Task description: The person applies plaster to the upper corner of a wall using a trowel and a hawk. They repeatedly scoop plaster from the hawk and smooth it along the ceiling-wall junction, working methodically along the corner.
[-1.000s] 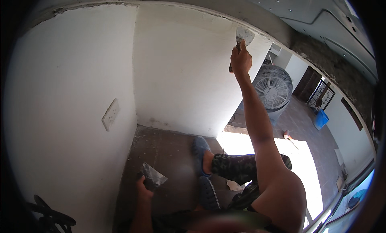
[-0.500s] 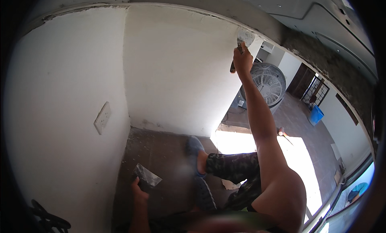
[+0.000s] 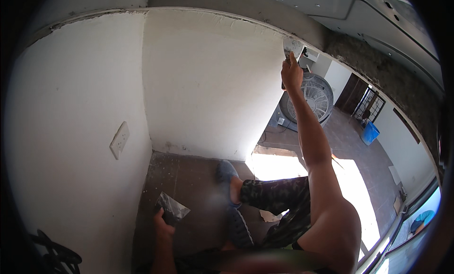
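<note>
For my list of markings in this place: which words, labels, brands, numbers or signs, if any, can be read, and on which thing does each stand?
No text can be read.
Fan: a small pale patch on its base, perhaps a label, too small to read.
Putty knives in the left hand and right hand: no lettering visible.
Wall socket plate: no lettering visible.

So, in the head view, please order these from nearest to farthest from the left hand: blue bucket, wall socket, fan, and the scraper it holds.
1. Scraper, held in the left hand.
2. Wall socket, on the left wall.
3. Fan, right of the back wall.
4. Blue bucket, rightmost of the four.
</note>
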The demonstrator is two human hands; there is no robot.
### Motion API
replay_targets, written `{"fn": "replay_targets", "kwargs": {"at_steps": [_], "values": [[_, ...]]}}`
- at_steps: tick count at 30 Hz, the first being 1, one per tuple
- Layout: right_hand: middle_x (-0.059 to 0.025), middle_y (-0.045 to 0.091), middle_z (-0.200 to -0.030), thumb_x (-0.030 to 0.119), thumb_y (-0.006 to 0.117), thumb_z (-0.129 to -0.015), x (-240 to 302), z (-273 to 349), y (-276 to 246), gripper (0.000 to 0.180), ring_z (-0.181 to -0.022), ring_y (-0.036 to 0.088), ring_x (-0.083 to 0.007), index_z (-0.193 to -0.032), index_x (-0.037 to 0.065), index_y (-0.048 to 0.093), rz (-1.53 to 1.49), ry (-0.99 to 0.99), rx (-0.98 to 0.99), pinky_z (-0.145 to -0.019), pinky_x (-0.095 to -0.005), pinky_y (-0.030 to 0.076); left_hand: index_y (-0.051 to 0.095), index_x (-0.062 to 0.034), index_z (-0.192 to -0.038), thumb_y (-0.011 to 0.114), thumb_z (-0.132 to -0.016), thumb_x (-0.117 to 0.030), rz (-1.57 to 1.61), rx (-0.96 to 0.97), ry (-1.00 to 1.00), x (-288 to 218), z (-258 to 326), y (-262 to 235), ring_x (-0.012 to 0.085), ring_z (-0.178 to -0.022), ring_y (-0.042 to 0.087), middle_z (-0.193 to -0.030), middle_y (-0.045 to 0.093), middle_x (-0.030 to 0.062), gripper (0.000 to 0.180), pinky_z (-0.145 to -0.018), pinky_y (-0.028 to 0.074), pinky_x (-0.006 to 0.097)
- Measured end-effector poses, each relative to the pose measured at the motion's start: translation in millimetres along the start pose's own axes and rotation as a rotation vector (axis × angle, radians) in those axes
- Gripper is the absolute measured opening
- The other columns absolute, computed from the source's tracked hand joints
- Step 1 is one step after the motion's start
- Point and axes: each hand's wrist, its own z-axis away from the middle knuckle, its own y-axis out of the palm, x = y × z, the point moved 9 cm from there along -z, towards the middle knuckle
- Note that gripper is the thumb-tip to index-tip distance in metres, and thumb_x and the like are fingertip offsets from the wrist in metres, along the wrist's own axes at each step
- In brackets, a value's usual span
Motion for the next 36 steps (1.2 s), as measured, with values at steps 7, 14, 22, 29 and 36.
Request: {"fn": "replay_targets", "kwargs": {"at_steps": [7,14,22,29,36], "values": [[-0.0234,0.07,-0.099,0.023,0.055,-0.094,-17.5,23.0,15.6,0.053,-0.093,0.068,-0.0417,-0.146,0.012,0.046,0.043,0.147,0.215,-0.081,-0.0509,0.052,0.052,-0.0075,-0.138,0.054,-0.094,-0.025,-0.026,-0.025,0.002,3.1,-10.3,-6.0,0.0339,-0.125,0.055,-0.137,0.057,0.0125,0.048,-0.109,0.041,0.055],[-0.0217,0.07,-0.099,0.025,0.055,-0.095,17.8,6.7,48.0,0.054,-0.093,0.068,-0.039,-0.146,0.011,0.046,-0.093,0.183,0.089,-0.083,-0.0487,0.053,0.053,-0.0075,-0.137,0.054,-0.094,-0.027,-0.042,-0.024,-0.002,4.4,-14.2,-12.0,0.034,-0.124,0.055,-0.136,0.057,0.0122,0.047,-0.108,0.042,0.054],[-0.023,0.067,-0.098,0.013,0.059,-0.091,65.8,55.9,50.7,0.057,-0.086,0.069,-0.0398,-0.146,0.016,0.044,0.164,-0.152,0.423,-0.075,-0.051,0.055,0.054,-0.0071,-0.135,0.054,-0.094,-0.026,-0.008,0.006,0.056,-2.2,-9.9,-5.6,0.0335,-0.121,0.058,-0.131,0.06,0.0118,0.045,-0.106,0.044,0.054],[-0.0145,0.062,-0.093,0.017,0.06,-0.095,212.6,17.9,100.0,0.053,-0.08,0.068,-0.0278,-0.146,0.024,0.046,0.396,-0.734,0.337,-0.063,-0.0418,0.059,0.056,-0.0075,-0.133,0.057,-0.092,-0.025,0.009,0.034,0.005,8.7,-16.3,-7.4,0.0336,-0.119,0.059,-0.129,0.061,0.0116,0.044,-0.105,0.045,0.055],[-0.0128,0.062,-0.09,0.026,0.058,-0.098,196.6,-11.3,107.6,0.051,-0.072,0.068,-0.0251,-0.148,0.03,0.044,0.532,-0.709,0.302,-0.062,-0.0392,0.06,0.06,-0.0093,-0.128,0.059,-0.091,-0.028,0.046,0.001,0.036,0.4,-12.1,-23.6,0.0328,-0.118,0.059,-0.127,0.063,0.0101,0.042,-0.105,0.045,0.054]]}}
